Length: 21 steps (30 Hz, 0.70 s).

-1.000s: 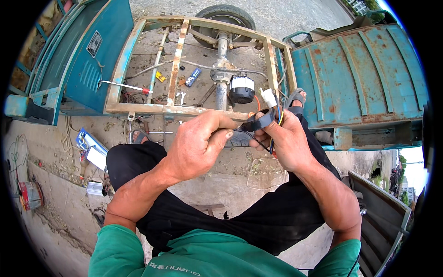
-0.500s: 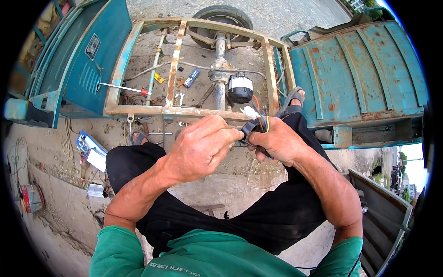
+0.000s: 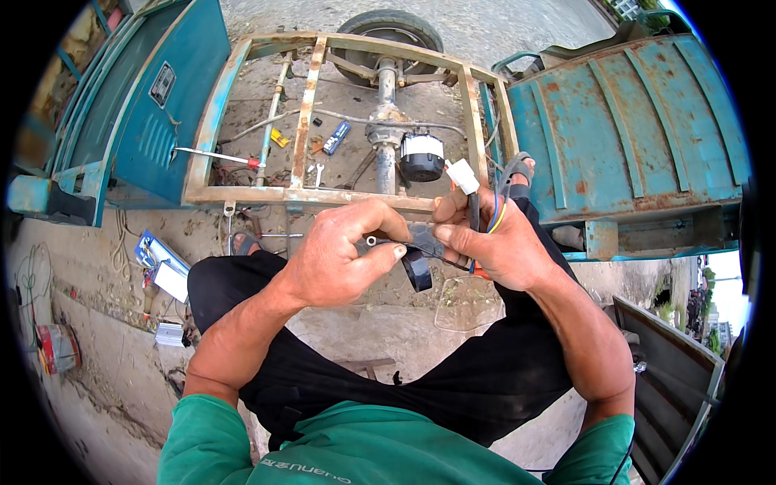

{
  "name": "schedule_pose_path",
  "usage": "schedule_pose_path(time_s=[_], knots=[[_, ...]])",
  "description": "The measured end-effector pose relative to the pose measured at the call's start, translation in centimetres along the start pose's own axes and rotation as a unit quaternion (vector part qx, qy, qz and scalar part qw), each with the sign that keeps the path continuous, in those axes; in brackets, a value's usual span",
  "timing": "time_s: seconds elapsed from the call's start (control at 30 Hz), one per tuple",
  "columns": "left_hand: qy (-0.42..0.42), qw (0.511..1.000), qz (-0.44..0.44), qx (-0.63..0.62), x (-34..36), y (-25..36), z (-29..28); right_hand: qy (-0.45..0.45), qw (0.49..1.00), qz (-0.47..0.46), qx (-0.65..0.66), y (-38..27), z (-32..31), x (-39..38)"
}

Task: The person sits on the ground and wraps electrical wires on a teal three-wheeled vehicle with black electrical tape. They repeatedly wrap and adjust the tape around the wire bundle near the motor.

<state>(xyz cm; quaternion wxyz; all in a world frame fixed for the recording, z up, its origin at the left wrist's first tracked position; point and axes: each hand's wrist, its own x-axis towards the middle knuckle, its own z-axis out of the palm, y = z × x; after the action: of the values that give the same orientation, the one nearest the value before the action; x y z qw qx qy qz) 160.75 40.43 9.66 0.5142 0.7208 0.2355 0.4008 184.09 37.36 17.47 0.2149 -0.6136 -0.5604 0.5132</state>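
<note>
In front of me my left hand point(image 3: 347, 255) pinches a thin black strand with a small pale ring at its end; a black roll, apparently tape point(image 3: 419, 273), dangles just below its fingers. My right hand point(image 3: 477, 242) grips a bundle of coloured wires point(image 3: 496, 217) that has a white plastic connector point(image 3: 461, 175) standing up from it. The two hands are close but apart, above the ground. Behind them a black motor with a pale top point(image 3: 422, 166) sits on the axle point(image 3: 386, 174) inside the rusty frame; its link to the held wires is unclear.
Turquoise body panels flank the frame point(image 3: 309, 121), left point(image 3: 149, 137) and right point(image 3: 626, 137). A tyre point(image 3: 392, 24) is behind it. A screwdriver point(image 3: 250, 162), wrench point(image 3: 319, 173), blue packet point(image 3: 337, 137) and white-blue package point(image 3: 162, 267) lie around. A dark metal panel point(image 3: 667, 388) stands at lower right.
The black roll has swung down from between my hands to hang below. My right fingers have shifted up along the bundle, and the white connector has risen again after dipping.
</note>
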Motion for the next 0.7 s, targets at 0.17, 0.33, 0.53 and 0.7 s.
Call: schedule_pose_path(time_s=[0.17,0.33,0.53,0.7], knots=[[-0.02,0.975,-0.183,-0.124,0.1,-0.3,-0.7,-0.048,0.988,-0.134,-0.065,-0.4,0.4,-0.6],[-0.018,0.959,-0.212,-0.189,0.0,-0.3,0.0,-0.041,0.942,-0.219,-0.252,0.2,1.2,-0.7],[-0.035,0.942,-0.19,-0.274,0.0,-0.4,0.0,0.058,0.949,-0.285,-0.117,0.2,1.8,-0.8],[0.026,0.998,-0.047,-0.036,-0.5,0.2,0.1,0.085,0.993,-0.074,0.024,-0.9,1.2,-0.7]])
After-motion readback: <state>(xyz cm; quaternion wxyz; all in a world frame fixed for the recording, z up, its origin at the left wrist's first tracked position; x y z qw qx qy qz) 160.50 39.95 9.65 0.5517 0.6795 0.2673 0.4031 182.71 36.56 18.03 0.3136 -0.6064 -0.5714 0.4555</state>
